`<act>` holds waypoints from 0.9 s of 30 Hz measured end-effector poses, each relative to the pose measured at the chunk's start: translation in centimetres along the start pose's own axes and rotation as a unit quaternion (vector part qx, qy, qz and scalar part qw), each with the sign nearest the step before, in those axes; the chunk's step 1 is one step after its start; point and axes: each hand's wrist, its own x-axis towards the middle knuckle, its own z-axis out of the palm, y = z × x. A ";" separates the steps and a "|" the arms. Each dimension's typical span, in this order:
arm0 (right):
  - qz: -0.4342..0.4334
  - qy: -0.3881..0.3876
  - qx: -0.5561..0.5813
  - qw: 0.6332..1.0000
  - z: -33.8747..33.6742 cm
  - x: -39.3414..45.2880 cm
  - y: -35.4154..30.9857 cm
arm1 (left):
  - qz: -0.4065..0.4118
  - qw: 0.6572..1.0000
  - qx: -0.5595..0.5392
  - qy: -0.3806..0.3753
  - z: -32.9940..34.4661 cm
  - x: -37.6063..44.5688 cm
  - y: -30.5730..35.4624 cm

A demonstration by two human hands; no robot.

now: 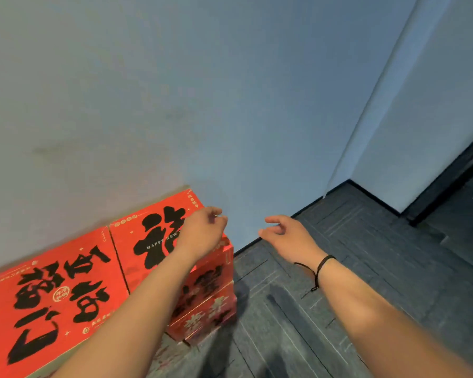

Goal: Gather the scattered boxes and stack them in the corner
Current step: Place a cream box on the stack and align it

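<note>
Head view: red boxes [148,241], stiff card, likely light; grip opposite sides. Left hand [202,230] loosely curled, right hand [287,233] relaxed, both empty.

far red box [159,236]: lid, large black brush characters, partly hidden by the left forearm, with small white "HAPPY NEW" across them, cut off by the arm | near red box [55,293]: lid, large black brush characters, upside down, plus a small round gold seal, too small to read | stack's side faces: black and gold characters, blurred

A pale blue wall [175,91] meets dark grey carpet tiles [352,255].
</note>
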 end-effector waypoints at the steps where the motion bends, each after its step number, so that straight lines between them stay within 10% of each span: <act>1: -0.002 0.021 0.023 1.000 -2.1 -1.3 0.6 | 0.021 1.000 -0.007 -0.006 1.4 -0.4 2.3; 13: 0.099 0.378 0.170 0.905 -29.7 -27.0 21.7 | 0.189 0.932 -0.147 -0.274 32.4 -19.0 28.2; 27: 0.233 0.658 0.301 0.649 -42.9 -56.8 45.7 | 0.265 0.793 -0.070 -0.544 63.1 -44.9 45.2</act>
